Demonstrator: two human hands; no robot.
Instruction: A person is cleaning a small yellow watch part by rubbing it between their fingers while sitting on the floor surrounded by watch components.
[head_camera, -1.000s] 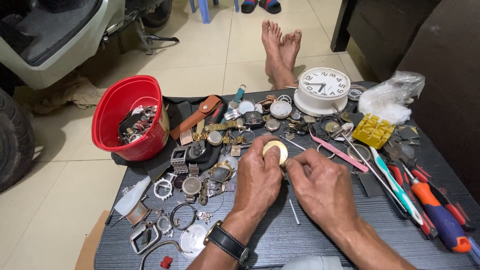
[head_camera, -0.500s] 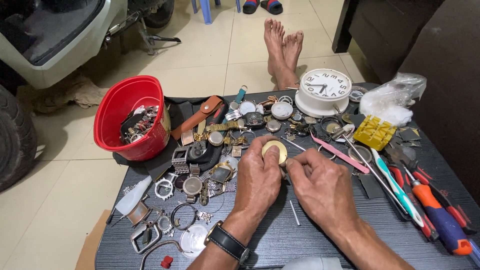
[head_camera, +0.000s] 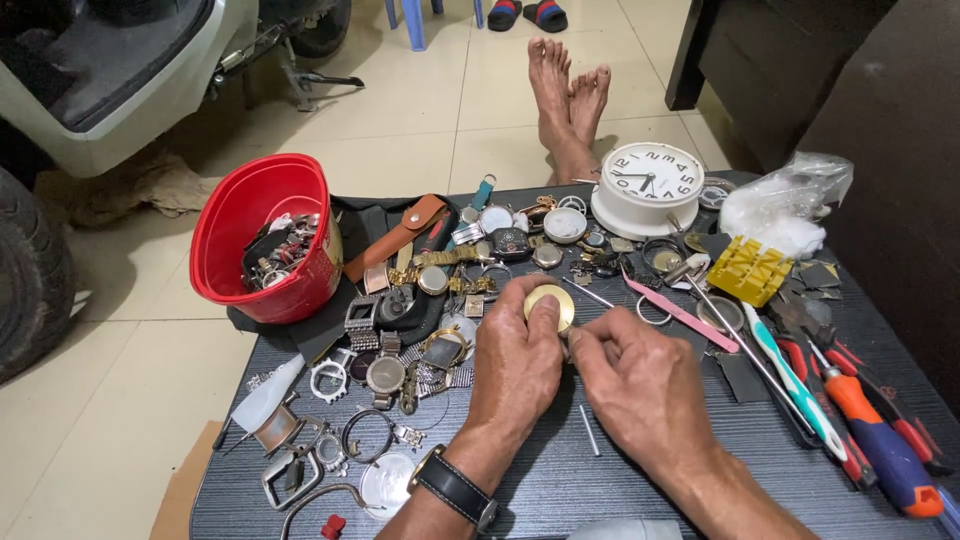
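Note:
My left hand (head_camera: 518, 362) holds a small round gold watch case (head_camera: 549, 304) upright between thumb and fingers, over the dark ribbed table (head_camera: 560, 480). A black wristwatch sits on that wrist. My right hand (head_camera: 640, 385) is close beside it, fingertips pinched together against the lower right edge of the case; whether they hold a small part is hidden. Several loose watches and straps (head_camera: 420, 310) lie just left of the hands.
A red bucket (head_camera: 265, 235) with watch parts stands at the table's left. A white clock (head_camera: 648, 185), yellow holder (head_camera: 750, 270), pink tweezers (head_camera: 680, 312) and screwdrivers (head_camera: 865, 415) lie right. Bare feet (head_camera: 570, 100) rest on the floor beyond; a scooter stands far left.
Both hands stay at the gold case; the right fingertips have shifted slightly against its edge. Nothing else has moved.

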